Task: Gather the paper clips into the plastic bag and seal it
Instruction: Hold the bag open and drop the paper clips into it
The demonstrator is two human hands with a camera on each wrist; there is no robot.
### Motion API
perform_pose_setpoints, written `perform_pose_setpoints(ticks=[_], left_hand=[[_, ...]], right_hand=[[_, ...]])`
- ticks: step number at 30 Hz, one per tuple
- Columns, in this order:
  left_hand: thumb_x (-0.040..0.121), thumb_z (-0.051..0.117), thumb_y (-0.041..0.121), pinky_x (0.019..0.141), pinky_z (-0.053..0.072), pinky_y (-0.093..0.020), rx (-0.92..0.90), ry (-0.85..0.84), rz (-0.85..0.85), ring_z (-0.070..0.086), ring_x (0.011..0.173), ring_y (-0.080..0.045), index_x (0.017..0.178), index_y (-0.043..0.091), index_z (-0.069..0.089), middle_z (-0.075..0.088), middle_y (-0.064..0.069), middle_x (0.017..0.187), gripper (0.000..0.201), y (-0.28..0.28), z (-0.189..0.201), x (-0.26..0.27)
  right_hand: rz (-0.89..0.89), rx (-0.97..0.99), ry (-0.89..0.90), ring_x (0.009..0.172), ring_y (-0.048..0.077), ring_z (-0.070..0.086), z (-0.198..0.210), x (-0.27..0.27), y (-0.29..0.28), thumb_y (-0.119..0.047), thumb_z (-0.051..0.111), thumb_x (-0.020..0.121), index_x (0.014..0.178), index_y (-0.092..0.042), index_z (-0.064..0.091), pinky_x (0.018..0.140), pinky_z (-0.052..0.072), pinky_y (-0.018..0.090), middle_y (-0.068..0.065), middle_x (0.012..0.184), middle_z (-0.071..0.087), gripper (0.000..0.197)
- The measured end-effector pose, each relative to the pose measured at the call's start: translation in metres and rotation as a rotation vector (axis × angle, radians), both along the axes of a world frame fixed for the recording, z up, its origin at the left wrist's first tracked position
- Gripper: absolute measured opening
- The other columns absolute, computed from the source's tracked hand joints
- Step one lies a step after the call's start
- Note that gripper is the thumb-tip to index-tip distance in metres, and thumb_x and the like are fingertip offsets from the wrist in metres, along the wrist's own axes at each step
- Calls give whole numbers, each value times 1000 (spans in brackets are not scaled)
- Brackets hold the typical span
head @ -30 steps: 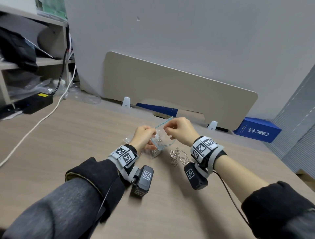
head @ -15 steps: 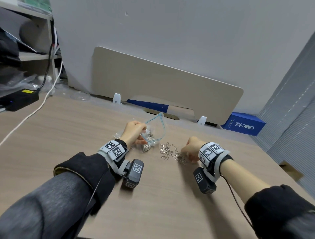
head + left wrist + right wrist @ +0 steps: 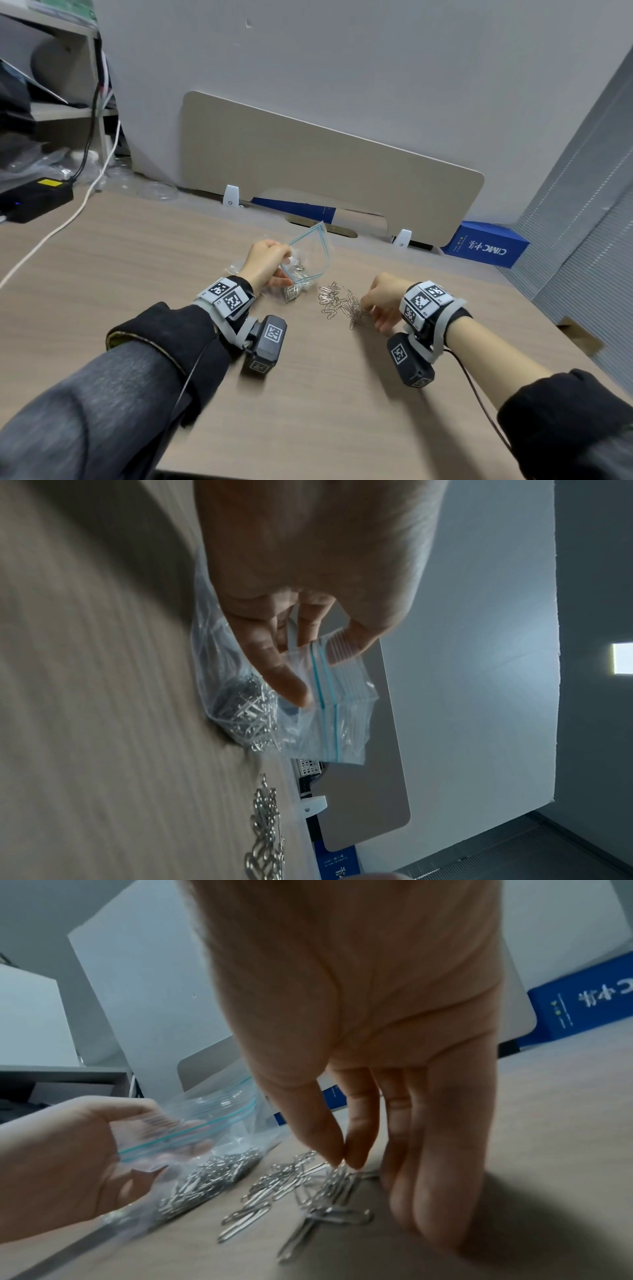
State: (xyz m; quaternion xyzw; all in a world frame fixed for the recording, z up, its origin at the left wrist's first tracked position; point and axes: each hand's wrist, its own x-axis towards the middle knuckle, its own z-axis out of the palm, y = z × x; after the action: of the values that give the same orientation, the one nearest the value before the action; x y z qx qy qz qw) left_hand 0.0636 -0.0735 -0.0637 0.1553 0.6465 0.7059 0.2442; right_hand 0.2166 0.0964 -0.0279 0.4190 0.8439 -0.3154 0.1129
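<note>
A clear plastic zip bag (image 3: 310, 253) with a blue seal line stands on the wooden table, its mouth open and several silver paper clips (image 3: 297, 274) inside. My left hand (image 3: 265, 262) pinches the bag's rim (image 3: 318, 653) between thumb and fingers and holds it up. To the right, a loose pile of paper clips (image 3: 337, 303) lies on the table. My right hand (image 3: 383, 301) is down on the pile's right edge, thumb and forefinger pinching at paper clips (image 3: 337, 1172), the other fingers resting on the table.
A beige divider panel (image 3: 325, 164) stands along the table's far edge, with a blue box (image 3: 486, 248) behind it at the right. A black power adapter (image 3: 34, 198) and a white cable (image 3: 68, 219) lie at the far left. A crumpled clear wrapper (image 3: 236, 265) lies left of the bag.
My right hand left the bag's mouth, moved right and down to the loose pile, and now pinches at clips there. The left hand keeps holding the bag open.
</note>
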Motion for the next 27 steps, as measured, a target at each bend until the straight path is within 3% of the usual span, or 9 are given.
perform_pose_setpoints(ticks=[3,6,11,13,15,17,20,25,27], left_hand=[[92,52,11,57,56,-35,-2,-4,-2,54,56,-20,111,-1,56,55,-9,92,22,0,0,0],[91,52,10,53,56,-33,0,-3,0,52,53,-19,105,0,56,54,-9,89,18,-1,1,2],[91,51,9,53,55,-33,5,-8,5,51,51,-18,104,1,56,53,-8,87,16,-1,3,3],[91,51,8,53,55,-32,4,-8,4,51,51,-18,105,1,56,52,-8,87,17,-1,3,3],[91,51,8,52,55,-32,6,-6,6,50,50,-17,104,1,56,53,-8,86,16,-1,3,3],[91,51,9,52,56,-32,6,-8,10,49,50,-17,103,0,57,53,-8,86,16,-1,3,3],[91,51,9,53,56,-32,0,-4,12,49,50,-16,107,-2,57,54,-8,87,20,-1,3,3],[92,51,10,50,56,-30,-4,-4,3,50,51,-17,111,-3,57,54,-8,89,24,-1,2,2],[92,51,9,50,56,-30,-3,-3,-2,49,51,-17,110,-3,57,54,-8,89,23,-1,2,2]], right_hand=[[47,-60,22,43,26,54,-5,-2,-14,-2,58,81,68,3,55,50,52,35,18,57,53,14],[104,-35,145,48,23,59,-4,-12,-19,-4,54,90,82,2,58,47,56,34,15,65,59,11],[294,196,225,66,24,63,3,-25,-11,-15,61,90,98,-5,60,64,61,40,8,80,61,13],[407,295,175,80,19,60,5,-28,-10,-30,71,84,114,-11,57,68,56,33,2,97,58,38],[529,354,82,103,16,54,4,-32,-12,-46,78,74,132,-18,48,87,48,31,-2,115,49,70],[610,373,2,118,17,50,1,-34,-15,-55,81,66,139,-24,42,102,42,33,-3,127,46,88],[689,416,-24,120,21,52,-4,-36,-17,-48,80,70,136,-25,50,100,42,30,0,132,52,76],[718,496,105,90,12,55,-9,-40,-13,-27,74,82,115,-17,70,79,39,20,3,116,65,35],[715,529,127,89,14,60,-12,-41,-12,-20,71,84,109,-15,73,77,42,21,4,110,69,26]])
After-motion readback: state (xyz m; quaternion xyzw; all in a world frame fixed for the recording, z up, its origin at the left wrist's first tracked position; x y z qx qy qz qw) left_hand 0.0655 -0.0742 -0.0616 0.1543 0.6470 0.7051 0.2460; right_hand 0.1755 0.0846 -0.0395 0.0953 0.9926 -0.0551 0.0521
